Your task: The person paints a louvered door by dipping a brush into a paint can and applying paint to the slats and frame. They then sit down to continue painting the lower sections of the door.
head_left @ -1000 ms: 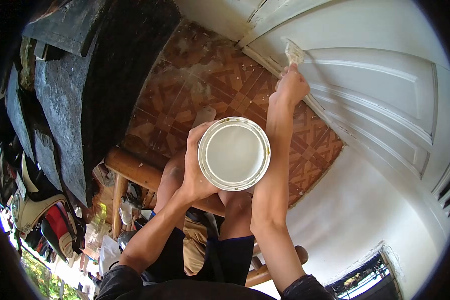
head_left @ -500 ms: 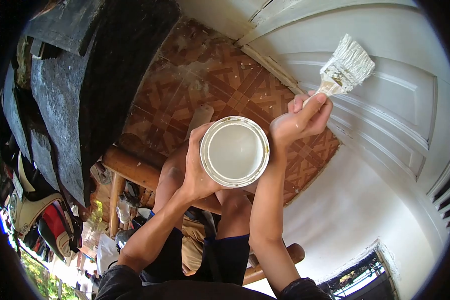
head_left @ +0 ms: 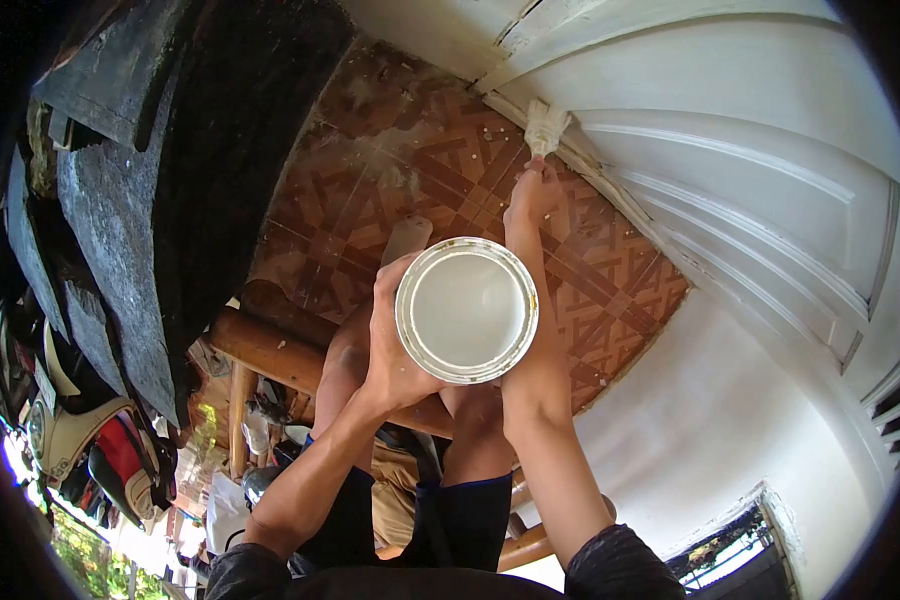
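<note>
A person's right hand (head_left: 532, 192) is closed around the handle of a paintbrush (head_left: 547, 125), reaching far across the floor so the white-loaded bristles press into the bottom corner of a white panelled door (head_left: 730, 150), where the door meets its frame. The left hand (head_left: 390, 335) wraps the near-left side of an open paint can (head_left: 467, 308), thumb and fingers curled round its wall, holding it level over the person's knees. The can looks more than half full of white paint, so it is likely heavy and prone to slop if tipped; a firm grip low on the wall, clear of the wet, probably slippery rim, seems safest. The brush is light with soft, yielding bristles and is best held by its stiff handle. Beyond lie a patterned brown tile floor (head_left: 410, 160), speckled with white, and a wooden chair rail (head_left: 270, 345) near left.
</note>
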### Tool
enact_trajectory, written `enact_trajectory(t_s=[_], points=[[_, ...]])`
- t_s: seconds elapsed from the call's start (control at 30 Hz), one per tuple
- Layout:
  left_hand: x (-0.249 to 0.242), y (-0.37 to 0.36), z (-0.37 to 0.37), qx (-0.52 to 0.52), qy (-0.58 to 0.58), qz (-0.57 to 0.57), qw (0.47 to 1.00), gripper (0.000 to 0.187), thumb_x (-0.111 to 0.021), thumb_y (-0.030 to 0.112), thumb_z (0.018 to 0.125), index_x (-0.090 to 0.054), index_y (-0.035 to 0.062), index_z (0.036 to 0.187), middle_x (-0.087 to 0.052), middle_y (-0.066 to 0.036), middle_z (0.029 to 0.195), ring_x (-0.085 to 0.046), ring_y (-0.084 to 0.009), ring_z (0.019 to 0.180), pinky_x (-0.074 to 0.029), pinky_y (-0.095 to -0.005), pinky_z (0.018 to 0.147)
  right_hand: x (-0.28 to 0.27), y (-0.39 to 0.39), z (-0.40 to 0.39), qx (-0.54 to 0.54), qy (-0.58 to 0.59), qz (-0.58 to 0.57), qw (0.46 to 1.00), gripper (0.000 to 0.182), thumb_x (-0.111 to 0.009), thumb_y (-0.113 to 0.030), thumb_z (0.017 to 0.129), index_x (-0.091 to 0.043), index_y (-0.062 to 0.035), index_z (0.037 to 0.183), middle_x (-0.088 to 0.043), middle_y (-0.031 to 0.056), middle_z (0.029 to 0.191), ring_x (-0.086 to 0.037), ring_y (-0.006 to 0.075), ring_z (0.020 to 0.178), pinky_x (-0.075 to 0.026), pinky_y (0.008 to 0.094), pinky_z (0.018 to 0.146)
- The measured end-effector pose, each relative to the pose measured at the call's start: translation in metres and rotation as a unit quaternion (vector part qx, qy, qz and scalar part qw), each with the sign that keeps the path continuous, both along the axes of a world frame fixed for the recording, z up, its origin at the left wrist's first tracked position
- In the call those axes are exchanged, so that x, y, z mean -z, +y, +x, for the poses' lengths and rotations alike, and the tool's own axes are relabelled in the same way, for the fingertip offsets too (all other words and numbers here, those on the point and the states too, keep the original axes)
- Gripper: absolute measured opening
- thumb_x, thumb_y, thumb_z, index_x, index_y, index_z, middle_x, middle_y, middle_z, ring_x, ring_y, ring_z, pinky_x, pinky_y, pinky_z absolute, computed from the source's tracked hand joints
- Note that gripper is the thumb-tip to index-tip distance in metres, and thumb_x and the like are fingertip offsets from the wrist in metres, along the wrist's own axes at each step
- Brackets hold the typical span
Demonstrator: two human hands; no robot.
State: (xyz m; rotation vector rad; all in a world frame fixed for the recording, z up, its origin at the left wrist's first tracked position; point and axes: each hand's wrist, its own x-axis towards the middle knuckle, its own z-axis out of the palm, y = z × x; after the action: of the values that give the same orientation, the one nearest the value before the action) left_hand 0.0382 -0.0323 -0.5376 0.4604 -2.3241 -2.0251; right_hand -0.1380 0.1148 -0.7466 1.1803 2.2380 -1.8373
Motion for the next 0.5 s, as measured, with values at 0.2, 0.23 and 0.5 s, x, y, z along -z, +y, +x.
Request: enact_trajectory(t_s=[0.2, 0.23, 0.5], points=[[-0.003, 0.005, -0.003, -0.01, -0.018, 0.039, 0.999, 0.115, -0.099, 0.035, 0.051, -0.034, 0.0032, 0.141, -0.048, -0.017, 0.135, -0.048, -0.0307, 0.126, -0.04, -0.0436, 0.107, -0.131, -0.014, -0.016, 0.028, 0.042, 0.0, 0.999, 0.027, -0.061, -0.021, 0.098, -0.063, 0.0024, 0.086, -0.054, 0.0034, 0.065, -0.047, 0.0085, 0.06, -0.032, 0.0275, 0.05], [-0.004, 0.006, -0.004, -0.012, -0.02, 0.045, 0.999, 0.115, -0.099, 0.035, 0.051, -0.034, 0.0033, 0.141, -0.047, -0.017, 0.135, -0.048, -0.0307, 0.126, -0.04, -0.0437, 0.107, -0.169, -0.013, -0.017, 0.038, 0.038, -0.018, 0.998, 0.024, -0.062, -0.022, 0.096, -0.063, 0.0011, 0.089, -0.055, 0.0031, 0.069, -0.047, 0.0097, 0.06, -0.032, 0.0262, 0.051], [-0.015, 0.007, -0.008, 0.02, 0.033, -0.032, 0.999, 0.111, -0.097, 0.03, 0.054, -0.035, 0.0038, 0.141, -0.047, -0.017, 0.137, -0.047, -0.0313, 0.128, -0.038, -0.0445, 0.108, -0.308, -0.022, 0.006, 0.026, 0.338, 0.009, 0.941, 0.033, -0.058, -0.03, 0.102, -0.051, -0.0027, 0.084, -0.039, -0.0034, 0.063, -0.034, 0.0037, 0.051, -0.023, 0.0202, 0.043]])
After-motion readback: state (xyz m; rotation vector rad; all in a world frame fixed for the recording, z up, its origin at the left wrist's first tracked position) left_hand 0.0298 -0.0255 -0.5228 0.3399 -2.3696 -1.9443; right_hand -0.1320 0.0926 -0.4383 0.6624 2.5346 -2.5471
